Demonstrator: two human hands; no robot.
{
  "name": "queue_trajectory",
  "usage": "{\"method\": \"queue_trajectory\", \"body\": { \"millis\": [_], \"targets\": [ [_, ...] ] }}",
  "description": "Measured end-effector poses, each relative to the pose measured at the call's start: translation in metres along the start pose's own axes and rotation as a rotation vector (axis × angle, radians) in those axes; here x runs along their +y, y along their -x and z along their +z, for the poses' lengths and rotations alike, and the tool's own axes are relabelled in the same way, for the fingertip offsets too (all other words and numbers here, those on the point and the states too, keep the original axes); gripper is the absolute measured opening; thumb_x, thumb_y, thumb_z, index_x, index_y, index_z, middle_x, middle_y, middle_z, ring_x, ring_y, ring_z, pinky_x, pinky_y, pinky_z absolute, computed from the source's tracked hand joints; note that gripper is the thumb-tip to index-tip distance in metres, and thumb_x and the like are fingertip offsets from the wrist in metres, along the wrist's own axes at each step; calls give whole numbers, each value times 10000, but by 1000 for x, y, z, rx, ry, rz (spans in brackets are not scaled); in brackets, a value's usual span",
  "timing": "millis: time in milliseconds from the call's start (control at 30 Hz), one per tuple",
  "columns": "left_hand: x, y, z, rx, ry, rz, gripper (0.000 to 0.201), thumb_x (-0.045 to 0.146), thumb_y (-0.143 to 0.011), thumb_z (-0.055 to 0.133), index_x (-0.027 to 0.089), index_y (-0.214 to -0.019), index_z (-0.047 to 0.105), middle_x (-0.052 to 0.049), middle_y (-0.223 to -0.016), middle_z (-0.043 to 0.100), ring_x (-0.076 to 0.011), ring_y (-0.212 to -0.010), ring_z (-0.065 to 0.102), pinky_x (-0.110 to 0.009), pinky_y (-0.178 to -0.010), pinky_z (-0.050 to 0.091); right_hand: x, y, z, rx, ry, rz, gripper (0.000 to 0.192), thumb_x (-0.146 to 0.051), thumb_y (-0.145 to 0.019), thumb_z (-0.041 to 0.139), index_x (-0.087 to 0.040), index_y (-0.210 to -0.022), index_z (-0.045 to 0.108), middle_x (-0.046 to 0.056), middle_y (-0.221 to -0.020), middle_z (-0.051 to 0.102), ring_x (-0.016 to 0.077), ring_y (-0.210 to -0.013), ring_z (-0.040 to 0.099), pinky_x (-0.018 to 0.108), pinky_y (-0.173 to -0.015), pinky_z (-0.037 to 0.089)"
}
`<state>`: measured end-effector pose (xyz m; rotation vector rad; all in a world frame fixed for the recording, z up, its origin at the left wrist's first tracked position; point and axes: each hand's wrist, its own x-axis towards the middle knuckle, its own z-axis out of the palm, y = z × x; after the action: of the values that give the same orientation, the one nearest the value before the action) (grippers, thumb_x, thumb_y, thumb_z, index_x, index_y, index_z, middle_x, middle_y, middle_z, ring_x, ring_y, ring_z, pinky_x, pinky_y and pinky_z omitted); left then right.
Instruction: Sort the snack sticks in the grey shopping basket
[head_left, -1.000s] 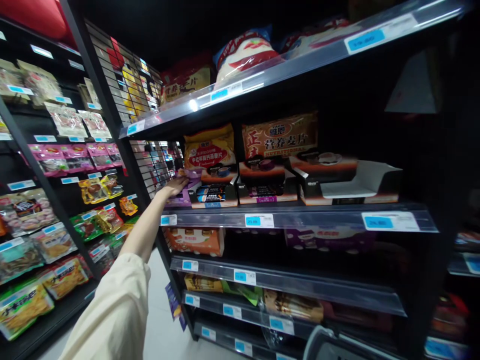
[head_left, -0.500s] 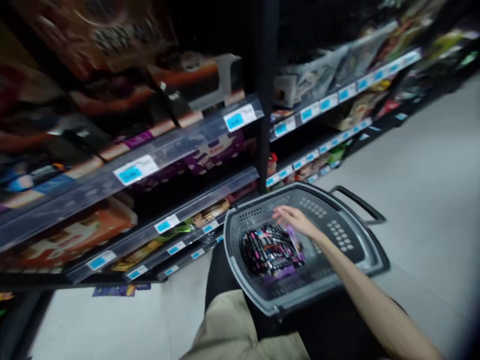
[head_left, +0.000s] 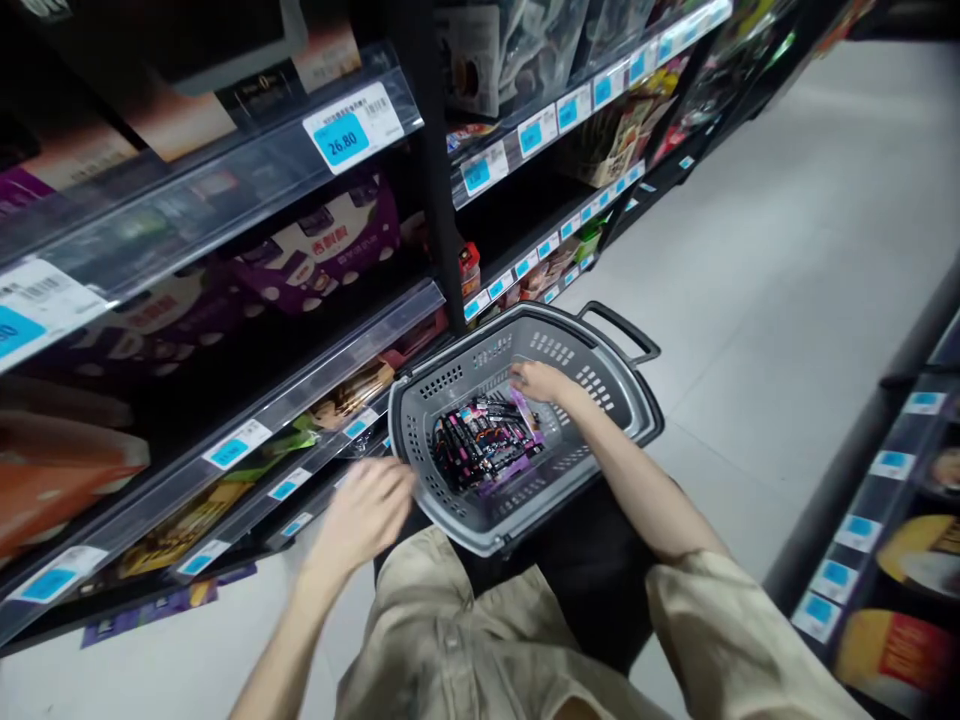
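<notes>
A shopper's right hand (head_left: 538, 381) pinches a purple snack pack (head_left: 487, 447), now lying inside the grey basket (head_left: 600, 345) near its far rim, no longer on the shelf (head_left: 247, 180); the left hand (head_left: 364, 515), fingers spread and empty, hovers just beside the basket's near-left rim.

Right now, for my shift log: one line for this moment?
right hand: on purple packet | grey plastic basket: holds it | left hand: empty, beside basket

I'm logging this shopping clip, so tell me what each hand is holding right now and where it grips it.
The right hand holds the purple packet by its upper corner, inside the grey basket. The left hand is open beside the basket, holding nothing.
</notes>
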<state>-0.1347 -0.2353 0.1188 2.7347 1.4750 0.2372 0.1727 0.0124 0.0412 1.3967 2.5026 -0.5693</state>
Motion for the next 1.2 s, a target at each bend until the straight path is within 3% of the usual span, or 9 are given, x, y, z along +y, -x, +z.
{"method": "queue_trajectory", "body": {
  "millis": [67,133,267,333,433,567,733,900,1200],
  "targets": [
    [10,-29,24,-192,43,65,260,217,-1023,472,181,-1162,688,-86,-1006,729,-217,-999,678,-375,-912,534,0,4,1,-47,5,-3,372,-315,-1032,494,-160,-1349,613,170,-1290,711,282,-1202,678,318,-973,496],
    [7,-62,48,-417,80,46,308,162,-1007,445,179,-1194,688,-99,-996,738,-220,-981,697,-340,-868,536,0,8,4,-92,5,-23,390,-329,-1033,496,-170,-1374,597,158,-1257,730,281,-1186,688,318,-966,501],
    [-23,-111,86,-735,32,-165,417,75,-934,470,167,-1298,653,-176,-1152,731,-286,-1026,728,-360,-839,558,1,14,12,-167,-2,-58,390,-329,-1028,511,-167,-1370,604,150,-1211,752,284,-1155,704,319,-949,510],
    [-38,-127,102,-811,27,-191,406,90,-937,480,169,-1291,664,-208,-1191,718,-316,-1053,727,-390,-862,560,1,16,13,-189,-8,-56,387,-327,-1019,531,-161,-1357,617,154,-1190,757,290,-1146,709,322,-935,515],
    [-49,-149,130,-842,40,-156,424,81,-911,521,185,-1291,680,-215,-1223,711,-318,-1092,717,-391,-908,551,2,18,12,-176,-33,-50,382,-316,-1012,543,-151,-1346,628,174,-1162,760,308,-1130,714,340,-914,521],
    [-49,-171,181,-891,66,-87,497,49,-791,670,235,-1250,718,-163,-1256,712,-281,-1125,701,-338,-961,527,3,22,11,-138,-59,-25,394,-313,-1009,543,-133,-1350,625,205,-1146,756,347,-1116,714,382,-888,525],
    [-45,-171,231,-995,96,9,582,1,-628,758,218,-1169,760,-164,-1222,726,-292,-1088,702,-350,-951,529,4,29,15,-155,-102,-44,394,-326,-1005,563,-130,-1340,637,186,-1015,778,338,-1038,737,371,-846,516],
    [-34,-151,251,-1060,126,126,552,76,-619,784,231,-1148,766,-143,-1230,725,-308,-1168,656,-381,-988,515,4,31,18,-159,-82,-56,399,-335,-1002,573,-124,-1333,646,182,-1007,776,337,-1039,731,371,-835,511],
    [-8,-142,268,-1017,269,183,284,-28,-537,744,177,-734,754,-119,-955,770,-276,-999,696,-354,-927,545,-3,26,17,-156,-73,-77,407,-341,-993,570,-138,-1335,652,163,-1008,771,328,-1053,719,377,-850,511]
  ]
}}
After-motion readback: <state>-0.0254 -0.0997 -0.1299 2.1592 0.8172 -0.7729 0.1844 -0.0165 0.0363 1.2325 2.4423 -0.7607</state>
